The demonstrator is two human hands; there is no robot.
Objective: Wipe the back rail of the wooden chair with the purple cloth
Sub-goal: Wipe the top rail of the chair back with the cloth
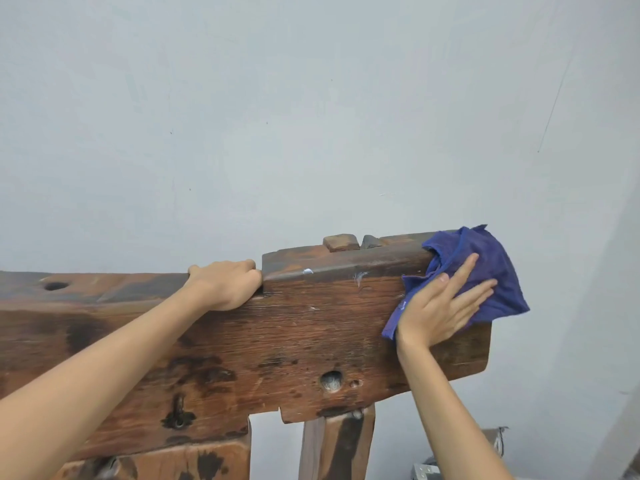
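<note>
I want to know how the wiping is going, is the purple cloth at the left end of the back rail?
No, the right hand presses the purple cloth against the right end of the back rail.

The back rail (pixel 277 341) is one thick, weathered plank of dark brown wood running across the view in front of a pale wall (pixel 311 116), its top stepped up on the right half. A square peg (pixel 341 242) pokes up through that raised top. A round hole (pixel 55 286) sits in the lower top face at left, another knot hole (pixel 331 380) in the front face. Draped over the right end is the purple cloth (pixel 485 271), pressed flat against the front by the right hand (pixel 438 306). The left hand (pixel 227 284) curls over the top edge at the step. A post (pixel 337 445) holds the rail up.
</note>
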